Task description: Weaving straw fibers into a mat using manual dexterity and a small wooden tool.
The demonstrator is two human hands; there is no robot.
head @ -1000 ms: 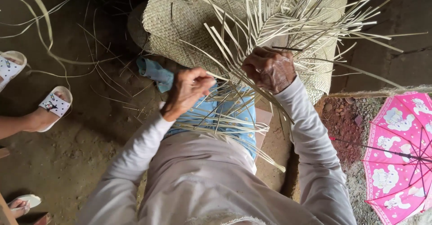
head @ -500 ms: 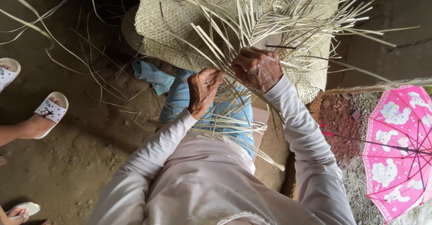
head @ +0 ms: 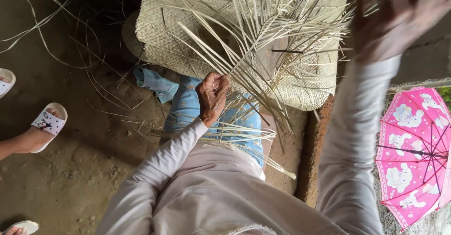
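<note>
The right hand (head: 399, 16) has gone up high since a moment ago. Back then it was down on the straw next to the other hand. Now it is close to the camera, at the top right, and it looks blurry. I cannot tell if it is open or closed, or if it holds anything.

The left hand (head: 212, 95) has stayed low. Its fingers are curled shut around a few thin straw strips (head: 244, 70). There are too many loose strips to count. They stick out in all directions like a fan.

The strips come out of one big woven mat (head: 305, 82). The mat lies in front of the person, above the knees, at the top of the view. The left hand is at the near edge of the mat.

One blue cloth (head: 155, 82) lies on the dirt floor (head: 84, 169), just left of the hand. One pink umbrella (head: 416, 155) is open at the right side. Another person's foot in one white sandal (head: 49, 122) stands at the left, well apart from the mat. Parts of two more white sandals peek in at the left edge.
</note>
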